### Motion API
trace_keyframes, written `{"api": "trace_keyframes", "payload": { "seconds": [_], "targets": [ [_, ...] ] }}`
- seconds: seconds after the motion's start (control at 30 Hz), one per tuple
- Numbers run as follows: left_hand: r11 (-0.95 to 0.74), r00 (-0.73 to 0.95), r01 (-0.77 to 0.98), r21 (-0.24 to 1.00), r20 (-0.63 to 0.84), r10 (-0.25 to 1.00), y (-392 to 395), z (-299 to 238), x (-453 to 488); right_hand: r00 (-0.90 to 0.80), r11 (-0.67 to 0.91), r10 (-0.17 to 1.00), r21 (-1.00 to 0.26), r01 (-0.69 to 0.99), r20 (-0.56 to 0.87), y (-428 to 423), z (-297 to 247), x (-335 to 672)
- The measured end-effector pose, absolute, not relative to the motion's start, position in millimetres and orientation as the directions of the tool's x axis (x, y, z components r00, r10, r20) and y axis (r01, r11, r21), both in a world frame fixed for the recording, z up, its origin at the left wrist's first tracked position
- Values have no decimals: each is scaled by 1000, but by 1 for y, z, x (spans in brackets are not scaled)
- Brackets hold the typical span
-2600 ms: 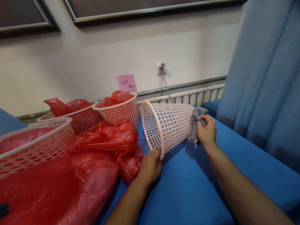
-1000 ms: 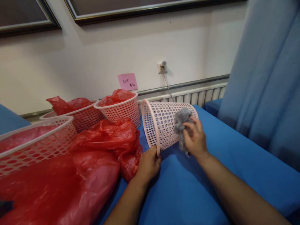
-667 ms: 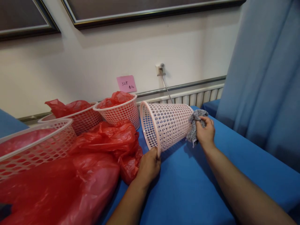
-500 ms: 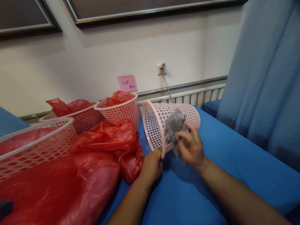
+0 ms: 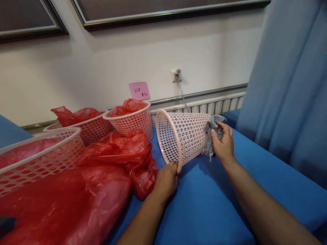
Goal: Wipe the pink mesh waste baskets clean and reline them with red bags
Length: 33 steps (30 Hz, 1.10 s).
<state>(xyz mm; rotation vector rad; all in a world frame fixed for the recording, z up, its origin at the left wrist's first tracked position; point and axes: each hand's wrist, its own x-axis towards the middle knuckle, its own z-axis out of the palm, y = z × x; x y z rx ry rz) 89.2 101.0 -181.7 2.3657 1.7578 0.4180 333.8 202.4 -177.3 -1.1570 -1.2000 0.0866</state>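
A pink perforated plastic wastebasket (image 5: 190, 132) lies on its side on the blue-covered surface (image 5: 204, 200), its mouth facing left. My left hand (image 5: 167, 178) is closed on the near, lower part of its rim. In my right hand (image 5: 224, 141) is a grey speckled cloth (image 5: 214, 131), pressed against the base end of the basket. The cloth hides most of that end. Red plastic bags (image 5: 120, 149) lie crumpled just left of my left hand.
Upright pink baskets with red liners stand at the left: one near the wall (image 5: 135, 117), one behind (image 5: 89, 131), one nearer (image 5: 63, 153). A radiator (image 5: 214, 106), a socket with a plug (image 5: 176, 75) and a pink note (image 5: 139, 90) are behind. A blue curtain (image 5: 288, 95) hangs right.
My right hand has slid the cloth rightward along the basket's side, from near its middle to the base end. My left hand keeps its hold on the rim.
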Motion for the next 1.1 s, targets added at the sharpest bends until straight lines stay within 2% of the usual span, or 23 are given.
{"api": "trace_keyframes", "payload": {
  "seconds": [0.13, 0.33, 0.5, 0.7, 0.8, 0.9, 1.03, 1.1],
  "targets": [
    [-272, 253, 924, 270, 102, 962, 100, -179, 92, 335, 440, 641, -688, 578, 691, 193, -182, 319],
    [-258, 251, 932, 254, 58, 966, 98, -175, 95, 313, 386, 636, -642, 663, 705, 201, -189, 321],
    [-253, 247, 941, 223, 57, 967, 98, -175, 93, 214, 521, 595, -575, 630, 774, 211, -195, 326],
    [-216, 214, 961, 171, 31, 976, 97, -172, 94, 262, 592, 517, -561, 578, 815, 201, -189, 319],
    [-229, 230, 957, 180, 16, 973, 96, -172, 96, 142, 708, 429, -430, 560, 892, 177, -179, 307],
    [-242, 232, 935, 260, 70, 970, 93, -172, 98, -43, 812, 326, -257, 523, 944, 151, -171, 293],
    [-334, 132, 767, 548, 374, 918, 87, -166, 98, -152, 863, 271, -170, 475, 951, 130, -164, 282],
    [-406, 77, 656, 636, 479, 874, 84, -163, 96, -205, 886, 238, -126, 446, 950, 123, -161, 279]
  ]
}}
